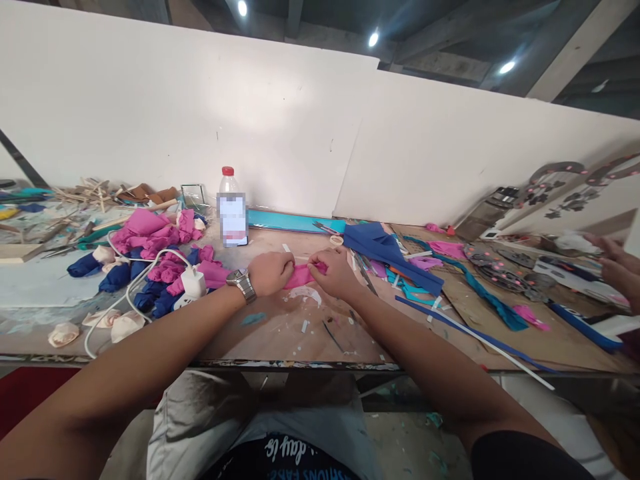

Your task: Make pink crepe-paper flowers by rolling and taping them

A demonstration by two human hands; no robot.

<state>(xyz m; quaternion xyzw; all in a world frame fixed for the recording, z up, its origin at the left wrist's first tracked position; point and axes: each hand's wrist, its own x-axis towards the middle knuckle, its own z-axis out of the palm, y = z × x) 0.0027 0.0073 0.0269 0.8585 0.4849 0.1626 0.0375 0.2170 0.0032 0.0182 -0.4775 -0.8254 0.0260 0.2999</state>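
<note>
A strip of pink fabric stretches between my two hands, low over the middle of the table. My left hand, below a metal wristwatch, pinches its left end. At the right end, the fingers of my right hand are closed on the same strip. Just left of my left hand lies a heap of magenta and navy fabric pieces, with a white charger plug and its cable among them. Folded blue cloth rests beyond my right hand.
A red-capped bottle stands behind a phone at the back. Wooden sticks are piled at far left. On the right lie cardboard, a teal strip and dark, pink-dotted pieces. Another person's hand shows at the right edge.
</note>
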